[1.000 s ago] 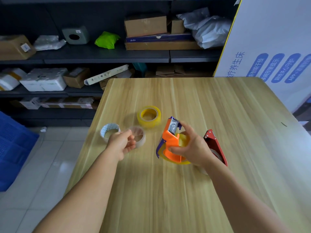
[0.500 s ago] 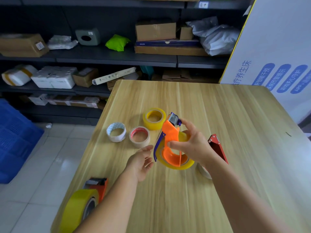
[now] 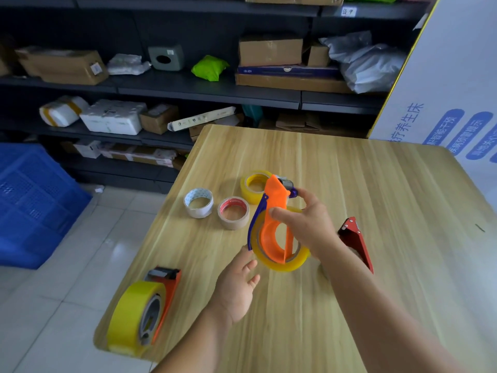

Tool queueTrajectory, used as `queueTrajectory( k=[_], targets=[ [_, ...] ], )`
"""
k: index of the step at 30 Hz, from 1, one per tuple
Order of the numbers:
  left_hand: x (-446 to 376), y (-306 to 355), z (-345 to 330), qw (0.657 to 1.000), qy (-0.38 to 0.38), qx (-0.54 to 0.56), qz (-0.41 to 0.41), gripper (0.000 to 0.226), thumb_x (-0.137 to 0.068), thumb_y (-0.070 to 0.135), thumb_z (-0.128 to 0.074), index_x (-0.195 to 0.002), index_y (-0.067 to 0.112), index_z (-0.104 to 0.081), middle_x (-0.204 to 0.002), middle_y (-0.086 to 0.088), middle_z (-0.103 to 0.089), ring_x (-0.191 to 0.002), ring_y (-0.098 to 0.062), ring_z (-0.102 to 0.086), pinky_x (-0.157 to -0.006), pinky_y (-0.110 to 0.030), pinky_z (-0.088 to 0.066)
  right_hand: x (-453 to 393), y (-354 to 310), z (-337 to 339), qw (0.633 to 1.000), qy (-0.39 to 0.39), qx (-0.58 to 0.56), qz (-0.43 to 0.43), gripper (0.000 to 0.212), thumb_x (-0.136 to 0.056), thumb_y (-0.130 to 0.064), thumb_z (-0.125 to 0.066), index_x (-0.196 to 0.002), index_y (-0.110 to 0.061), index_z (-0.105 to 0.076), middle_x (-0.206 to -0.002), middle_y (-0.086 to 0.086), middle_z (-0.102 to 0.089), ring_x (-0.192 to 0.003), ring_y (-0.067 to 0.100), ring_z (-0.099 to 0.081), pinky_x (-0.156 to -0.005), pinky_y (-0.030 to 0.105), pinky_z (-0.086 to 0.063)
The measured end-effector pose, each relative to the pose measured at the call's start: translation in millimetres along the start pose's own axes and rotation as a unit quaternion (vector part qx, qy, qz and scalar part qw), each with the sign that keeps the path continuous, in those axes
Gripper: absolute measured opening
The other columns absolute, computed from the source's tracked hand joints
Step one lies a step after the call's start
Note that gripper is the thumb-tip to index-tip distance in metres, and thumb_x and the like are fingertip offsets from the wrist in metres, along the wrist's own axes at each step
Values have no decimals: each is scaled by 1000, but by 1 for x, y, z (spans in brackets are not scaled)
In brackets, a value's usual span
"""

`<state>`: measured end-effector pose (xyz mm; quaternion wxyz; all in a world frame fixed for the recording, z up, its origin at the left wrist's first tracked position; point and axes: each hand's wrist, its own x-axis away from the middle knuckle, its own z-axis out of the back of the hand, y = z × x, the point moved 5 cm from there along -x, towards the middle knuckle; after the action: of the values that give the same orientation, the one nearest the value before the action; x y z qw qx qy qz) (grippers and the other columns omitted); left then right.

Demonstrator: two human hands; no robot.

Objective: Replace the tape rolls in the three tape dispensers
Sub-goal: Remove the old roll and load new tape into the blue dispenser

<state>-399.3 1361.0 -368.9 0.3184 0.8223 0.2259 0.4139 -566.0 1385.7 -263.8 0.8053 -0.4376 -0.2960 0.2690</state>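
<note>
Right hand [image 3: 309, 227] grasped the orange dispenser [image 3: 274, 224]; left hand [image 3: 236, 289], released at seven o'clock, apparently must pull its roll [image 3: 295, 262].

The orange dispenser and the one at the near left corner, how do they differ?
The orange dispenser is held above the table by the right hand; the corner dispenser rests on the table, untouched. The held one's roll looks thinner and translucent; the corner one's is fat and opaque yellow. Both have orange frames and carry yellowish tape.

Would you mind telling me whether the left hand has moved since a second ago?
Yes. The left hand left the red-core tape roll and came toward the orange dispenser.
</note>
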Motion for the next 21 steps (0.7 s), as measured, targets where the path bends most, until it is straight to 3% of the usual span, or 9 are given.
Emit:
queueTrajectory(
  k=[3, 4, 6, 8, 10, 12, 15, 19, 21],
  targets=[
    [16, -2, -3, 984, -86, -132, -87, 52, -66, 38, -70, -116, 31, -61, -134, 5, -53, -131, -14, -39, -89, -21, -36, 0, 2, -6, 1000, 0, -11, -18, 49, -61, -48, -76, -101, -38, -49, -72, -6, -65, -65, 13, -64, -62, 32, -52],
    [21, -4, -3, 976, -89, -167, -109, 64, -63, 40, -73, -124, 36, -55, -138, 9, -50, -132, -3, -37, -86, -14, -39, 1, 3, -10, 1000, -2, -13, -25, 47, -62, -48, -76, -98, -37, -46, -74, -6, -63, -68, 13, -63, -65, 33, -52],
    [30, -9, 0, 965, -56, -215, -141, 87, -56, 45, -79, -135, 43, -42, -141, 24, -43, -128, 16, -31, -81, -3, -38, 5, 3, -20, 999, -14, -21, -38, 46, -64, -48, -76, -93, -35, -43, -79, -7, -61, -75, 16, -63, -73, 37, -53],
    [37, -8, 3, 957, -7, -228, -176, 94, -54, 48, -81, -138, 42, -37, -141, 22, -45, -131, 9, -34, -84, -4, -34, 11, 3, -33, 997, -35, -40, -54, 47, -66, -48, -76, -95, -31, -43, -84, -5, -61, -83, 20, -64, -80, 40, -53],
    [44, -7, 11, 954, 20, -217, -207, 87, -57, 50, -80, -135, 38, -42, -134, 18, -55, -127, 0, -44, -90, -10, -37, 20, 1, -44, 994, -60, -61, -64, 46, -69, -45, -75, -97, -29, -42, -84, -6, -58, -81, 17, -62, -76, 36, -52],
    [55, -5, 21, 950, 47, -217, -219, 79, -58, 55, -78, -129, 35, -49, -127, 15, -60, -124, -5, -49, -95, -21, -37, 30, -4, -54, 992, -87, -78, -56, 40, -74, -37, -74, -96, -31, -41, -81, -13, -52, -72, 7, -56, -61, 28, -45],
    [67, -6, 36, 953, 67, -210, -207, 67, -58, 58, -75, -119, 37, -57, -119, 15, -65, -116, -4, -55, -96, -27, -37, 47, -11, -68, 988, -124, -75, -49, 40, -77, -28, -74, -100, -32, -41, -80, -17, -48, -68, 0, -49, -52, 22, -38],
    [87, -11, 54, 958, 64, -209, -188, 61, -60, 58, -73, -115, 36, -60, -116, 18, -66, -113, 2, -55, -100, -30, -39, 75, -8, -86, 990, -115, -42, -67, 65, -70, -31, -79, -126, -26, -45, -88, -12, -51, -78, 9, -56, -64, 29, -47],
    [99, -13, 64, 954, 73, -221, -191, 60, -62, 57, -72, -116, 34, -60, -115, 17, -66, -111, 3, -56, -101, -35, -41, 91, -1, -96, 991, -109, -15, -75, 73, -64, -38, -82, -126, -25, -45, -91, -11, -54, -85, 14, -59, -77, 35, -52]
  ],
)
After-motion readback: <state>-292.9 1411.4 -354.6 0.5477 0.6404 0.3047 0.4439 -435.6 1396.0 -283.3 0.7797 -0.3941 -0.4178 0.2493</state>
